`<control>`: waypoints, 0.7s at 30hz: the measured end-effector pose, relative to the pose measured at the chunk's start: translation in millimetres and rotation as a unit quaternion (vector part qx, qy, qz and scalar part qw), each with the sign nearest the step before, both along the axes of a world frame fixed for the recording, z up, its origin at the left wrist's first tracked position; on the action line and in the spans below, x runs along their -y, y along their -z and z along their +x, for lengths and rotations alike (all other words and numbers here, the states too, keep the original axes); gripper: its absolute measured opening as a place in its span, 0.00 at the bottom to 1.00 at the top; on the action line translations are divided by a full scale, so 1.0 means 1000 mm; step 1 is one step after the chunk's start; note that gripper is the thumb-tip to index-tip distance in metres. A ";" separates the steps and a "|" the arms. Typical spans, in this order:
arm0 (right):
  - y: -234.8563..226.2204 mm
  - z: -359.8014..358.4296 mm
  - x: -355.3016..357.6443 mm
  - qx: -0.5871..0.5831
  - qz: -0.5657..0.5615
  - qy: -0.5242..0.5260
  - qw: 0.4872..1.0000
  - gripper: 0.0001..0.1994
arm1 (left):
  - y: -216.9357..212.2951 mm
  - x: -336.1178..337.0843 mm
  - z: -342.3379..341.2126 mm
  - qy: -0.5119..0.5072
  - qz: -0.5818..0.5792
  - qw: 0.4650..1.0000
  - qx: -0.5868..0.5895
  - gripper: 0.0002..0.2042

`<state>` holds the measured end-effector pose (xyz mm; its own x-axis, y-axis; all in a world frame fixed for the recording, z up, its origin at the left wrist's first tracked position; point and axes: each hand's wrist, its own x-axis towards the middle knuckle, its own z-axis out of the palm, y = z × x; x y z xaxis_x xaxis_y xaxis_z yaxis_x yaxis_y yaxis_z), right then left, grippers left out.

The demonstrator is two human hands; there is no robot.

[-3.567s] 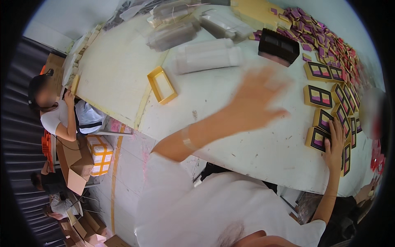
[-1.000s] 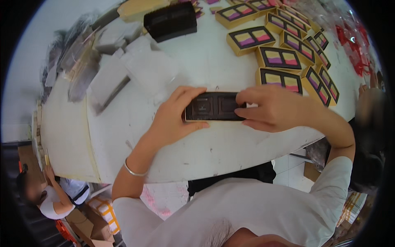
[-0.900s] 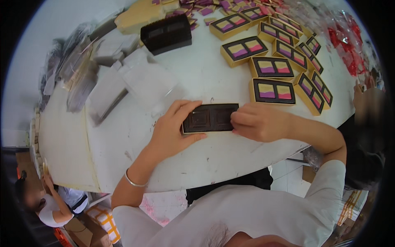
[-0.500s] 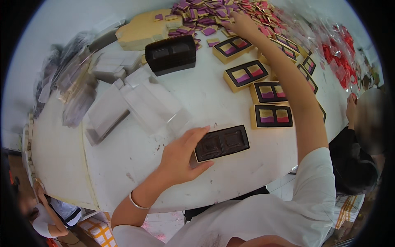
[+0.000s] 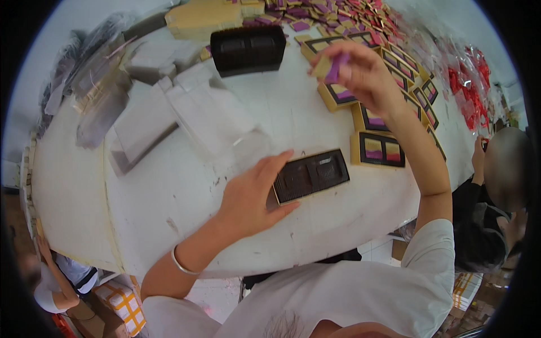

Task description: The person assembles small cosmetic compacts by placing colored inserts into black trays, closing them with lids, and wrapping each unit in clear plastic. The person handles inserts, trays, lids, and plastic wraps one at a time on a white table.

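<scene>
Since half second ago, right hand (image 5: 360, 73) drawn back from far pile, now raised over row of filled boxes (image 5: 378, 149), small purple-and-tan piece (image 5: 331, 66) pinched between fingertips. Left hand (image 5: 251, 194) unmoved, spread flat, fingers and thumb bracketing left end of dark two-well tray (image 5: 311, 176) lying on white table (image 5: 169, 191) near front edge. Tray judged light, thin, somewhat flexible; best taken by short ends, not by wells. Piece probably light card or foam, though blurred; edge pinch suffices.
</scene>
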<state>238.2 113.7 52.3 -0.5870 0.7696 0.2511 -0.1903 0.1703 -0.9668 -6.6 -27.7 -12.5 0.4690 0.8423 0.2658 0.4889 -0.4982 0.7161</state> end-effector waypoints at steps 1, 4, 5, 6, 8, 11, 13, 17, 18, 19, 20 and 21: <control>0.001 -0.001 0.027 0.015 0.017 0.005 1.000 0.15 | -0.002 0.000 0.003 -0.003 -0.012 1.000 -0.008 0.38; 0.011 -0.011 0.071 0.156 0.294 0.020 0.943 0.11 | -0.002 0.004 0.003 -0.028 -0.013 1.000 -0.005 0.38; 0.014 -0.013 0.085 0.192 0.341 0.034 0.919 0.11 | -0.005 0.006 0.003 -0.025 -0.030 0.999 -0.006 0.37; 0.019 -0.016 0.099 0.227 0.389 0.048 0.892 0.11 | -0.004 0.006 0.004 -0.029 -0.027 0.999 -0.001 0.37; 0.031 -0.024 0.113 0.193 0.375 0.010 0.907 0.11 | -0.001 0.006 0.004 -0.031 -0.016 0.999 0.008 0.37; 0.044 -0.029 0.114 0.205 0.441 0.015 0.874 0.11 | -0.003 0.007 0.003 -0.025 -0.033 0.999 0.011 0.36; 0.041 -0.029 0.111 0.251 0.486 0.037 0.836 0.11 | -0.003 0.007 0.002 -0.023 -0.039 0.999 0.008 0.35; 0.039 -0.025 0.110 0.271 0.367 0.013 0.890 0.09 | -0.005 0.005 0.005 -0.022 -0.039 0.999 -0.005 0.33; 0.039 -0.026 0.109 0.285 0.358 0.013 0.889 0.08 | -0.007 0.004 0.006 -0.019 -0.041 0.999 -0.007 0.32; 0.038 -0.029 0.108 0.300 0.349 0.014 0.888 0.07 | -0.006 0.006 0.006 -0.027 -0.042 0.999 0.001 0.31; 0.036 -0.031 0.106 0.315 0.333 -0.002 0.889 0.07 | -0.004 0.006 0.005 -0.029 -0.038 0.999 0.012 0.29; 0.033 -0.036 0.103 0.329 0.317 -0.019 0.889 0.06 | -0.001 0.005 0.006 -0.032 -0.034 0.999 0.023 0.28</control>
<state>202.6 10.5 19.3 -0.7895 0.5730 0.2201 0.3646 0.7263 -0.5827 -1.1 -33.2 -11.0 0.4025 0.8869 0.2265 0.4836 -0.4161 0.7701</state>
